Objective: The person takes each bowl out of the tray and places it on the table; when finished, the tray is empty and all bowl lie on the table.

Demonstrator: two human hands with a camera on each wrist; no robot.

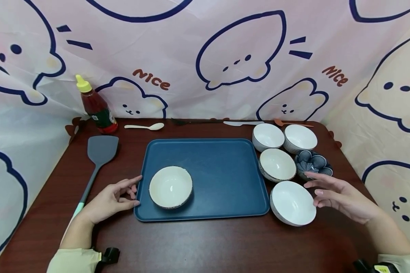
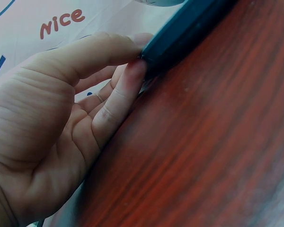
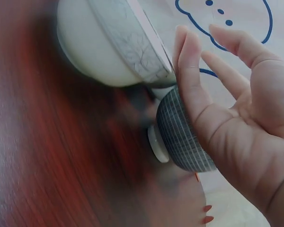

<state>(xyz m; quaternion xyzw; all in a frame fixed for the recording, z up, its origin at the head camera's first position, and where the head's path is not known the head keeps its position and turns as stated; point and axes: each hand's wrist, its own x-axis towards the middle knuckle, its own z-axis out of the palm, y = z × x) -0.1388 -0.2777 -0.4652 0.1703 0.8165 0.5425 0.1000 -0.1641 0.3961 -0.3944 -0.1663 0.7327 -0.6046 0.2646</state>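
Observation:
My left hand [image 1: 111, 201] is at the left edge of a dark blue tray [image 1: 222, 170]. Its thumb and index finger touch the rim [image 2: 154, 47] at separate spots, with the other fingers partly bent. On the tray's left part stands a white bowl [image 1: 171, 187]. My right hand [image 1: 343, 197] hovers with spread fingers beside the nearest white bowl [image 1: 293, 203] at the right, holding nothing. Its fingertips overlap the edge of a dark petal-patterned bowl [image 1: 318, 162]; contact is unclear. In the right wrist view, a white bowl [image 3: 116, 42] and a dark striped bowl [image 3: 182, 132] are by the fingers.
Three more white bowls [image 1: 277, 165] stand right of the tray. Along the back lie a cream spoon [image 1: 145, 126], a pale knife [image 1: 243, 123] and an orange utensil [image 1: 294, 123]. A red sauce bottle [image 1: 97, 108] and a grey spatula [image 1: 102, 149] are at the left.

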